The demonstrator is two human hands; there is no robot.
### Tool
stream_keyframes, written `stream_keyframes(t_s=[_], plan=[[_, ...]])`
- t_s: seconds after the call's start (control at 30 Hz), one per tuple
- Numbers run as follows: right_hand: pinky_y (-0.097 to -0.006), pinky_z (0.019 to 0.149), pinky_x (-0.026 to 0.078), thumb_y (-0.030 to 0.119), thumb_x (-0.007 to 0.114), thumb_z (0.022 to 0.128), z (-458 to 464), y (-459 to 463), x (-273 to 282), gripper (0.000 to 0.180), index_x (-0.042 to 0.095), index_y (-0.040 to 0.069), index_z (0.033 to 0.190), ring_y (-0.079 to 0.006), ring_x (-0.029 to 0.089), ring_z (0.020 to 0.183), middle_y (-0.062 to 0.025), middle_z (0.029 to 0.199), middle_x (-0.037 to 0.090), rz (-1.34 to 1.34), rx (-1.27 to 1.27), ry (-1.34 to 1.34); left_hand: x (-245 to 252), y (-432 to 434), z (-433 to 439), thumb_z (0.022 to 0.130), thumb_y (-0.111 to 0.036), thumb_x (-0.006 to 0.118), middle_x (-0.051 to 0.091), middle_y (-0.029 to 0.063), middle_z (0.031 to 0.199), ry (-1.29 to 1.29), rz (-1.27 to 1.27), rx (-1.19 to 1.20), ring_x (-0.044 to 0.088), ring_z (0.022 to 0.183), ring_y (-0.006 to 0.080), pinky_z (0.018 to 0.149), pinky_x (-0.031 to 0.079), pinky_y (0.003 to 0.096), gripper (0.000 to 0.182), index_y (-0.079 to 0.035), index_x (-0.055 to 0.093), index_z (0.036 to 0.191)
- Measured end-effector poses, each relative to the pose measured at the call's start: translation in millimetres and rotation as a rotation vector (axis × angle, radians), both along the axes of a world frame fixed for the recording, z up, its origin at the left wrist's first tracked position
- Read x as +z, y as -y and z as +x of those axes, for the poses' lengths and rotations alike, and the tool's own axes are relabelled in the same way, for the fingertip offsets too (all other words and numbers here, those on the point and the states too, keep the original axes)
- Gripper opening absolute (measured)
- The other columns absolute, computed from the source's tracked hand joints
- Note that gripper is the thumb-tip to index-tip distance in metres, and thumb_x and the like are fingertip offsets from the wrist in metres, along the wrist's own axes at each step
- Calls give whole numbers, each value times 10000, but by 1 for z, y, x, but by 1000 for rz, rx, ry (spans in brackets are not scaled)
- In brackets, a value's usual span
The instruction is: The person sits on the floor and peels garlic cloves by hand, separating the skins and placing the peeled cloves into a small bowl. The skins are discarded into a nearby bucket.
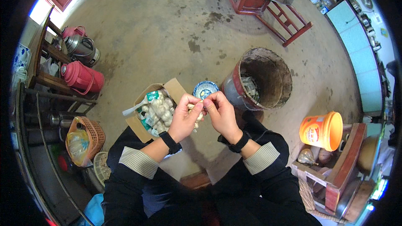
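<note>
My left hand [186, 119] and my right hand [220, 113] meet in front of me, thumbs and fingertips pinching a small pale piece that looks like a garlic clove. More garlic cloves [199, 117] show behind my left thumb, partly hidden by the fingers. Just beyond my fingertips a blue-and-white bowl [205, 85] stands on the floor, with a pale yellowish clove in it. To the left of my left hand is an open cardboard box [174, 89], filled with garlic bulbs [160, 110] in net bags with green labels.
A worn metal bin [231, 88] with rubbish inside stands right of the bowl. Farther right, a yellow bucket [320, 131] sits by a wooden stand [345, 158]. Pink thermos flasks [83, 77] and a plastic basket [95, 133] are at left. A red wooden stool [282, 22] lies ahead.
</note>
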State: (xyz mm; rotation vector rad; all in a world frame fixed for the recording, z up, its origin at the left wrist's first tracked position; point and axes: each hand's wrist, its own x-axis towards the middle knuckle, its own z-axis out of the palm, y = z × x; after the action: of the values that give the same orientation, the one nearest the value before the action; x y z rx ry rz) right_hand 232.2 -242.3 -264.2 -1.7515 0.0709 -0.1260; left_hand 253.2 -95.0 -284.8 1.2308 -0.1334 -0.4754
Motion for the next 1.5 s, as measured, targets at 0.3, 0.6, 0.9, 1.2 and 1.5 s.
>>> stream_keyframes(t_s=[0.3, 0.6, 0.9, 1.2, 1.5], plan=[[-232, 615, 468, 153, 569, 984, 6, 5, -18, 153, 526, 46, 883, -65, 535, 665, -7, 789, 586, 323, -74, -160, -1, 15, 0, 1007, -172, 512, 620, 63, 969, 36, 7, 1, 621, 851, 105, 689, 541, 271, 136, -68, 447, 1065], [-227, 630, 444, 202, 562, 991, 5, 18, -14, 166, 552, 53, 917, -82, 527, 674, -4, 780, 587, 583, 29, -349, -5, 10, 4, 1012, -176, 496, 618, 71, 1004, -14, -42, -95, 624, 865, 112, 707, 538, 273, 140, -65, 454, 1085], [-240, 578, 435, 230, 524, 1007, 2, 21, -11, 235, 566, 31, 890, -74, 515, 630, -7, 717, 583, 455, 70, -394, 1, 9, 4, 1010, -184, 502, 615, 57, 998, -205, -117, -145, 626, 882, 121, 729, 530, 265, 164, -73, 528, 1128], [-257, 583, 456, 210, 546, 993, 1, 24, -19, 227, 554, 4, 896, -86, 557, 646, -41, 723, 613, 107, 59, -177, 5, 7, 7, 971, -184, 587, 626, 35, 1028, -364, -125, -165, 639, 914, 123, 731, 539, 260, 198, -88, 559, 1142], [-284, 602, 485, 212, 562, 983, -1, 36, -15, 207, 573, 13, 929, -109, 569, 638, -50, 737, 615, 97, 47, -260, 3, 7, 7, 954, -141, 597, 630, 36, 1048, -366, -125, -195, 648, 963, 143, 735, 540, 259, 208, -77, 579, 1151]])
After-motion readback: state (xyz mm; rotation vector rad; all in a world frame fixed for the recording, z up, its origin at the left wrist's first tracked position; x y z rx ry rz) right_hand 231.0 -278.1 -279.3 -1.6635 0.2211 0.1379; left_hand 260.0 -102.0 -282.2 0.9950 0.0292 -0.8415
